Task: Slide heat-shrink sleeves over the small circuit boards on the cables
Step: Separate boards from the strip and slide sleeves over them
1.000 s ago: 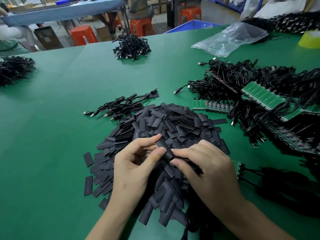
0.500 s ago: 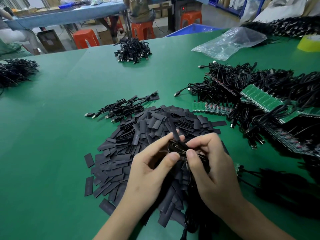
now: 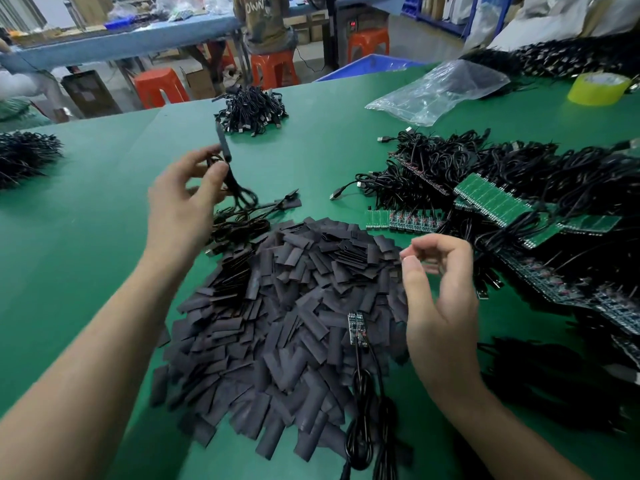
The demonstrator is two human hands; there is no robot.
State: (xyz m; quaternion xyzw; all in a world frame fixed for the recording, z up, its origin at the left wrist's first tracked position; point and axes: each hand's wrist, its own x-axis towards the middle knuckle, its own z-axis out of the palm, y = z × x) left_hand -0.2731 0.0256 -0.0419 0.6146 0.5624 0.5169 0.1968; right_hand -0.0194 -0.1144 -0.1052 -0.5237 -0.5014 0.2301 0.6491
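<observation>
The sleeved cable (image 3: 223, 147), matte black, is pinched upright by fingers of the left hand (image 3: 183, 209); fingers of the right hand (image 3: 440, 299) are loosely curled, empty.

Past the sleeve pile (image 3: 287, 306), the cable (image 3: 224, 150) held by the left hand (image 3: 180, 209) is blurred, so its board cannot be seen. Near the pile's right side, it is too hard to tell if the right hand (image 3: 443, 306) pinches anything. A second cable (image 3: 360, 403) on the pile runs off the bottom edge.
</observation>
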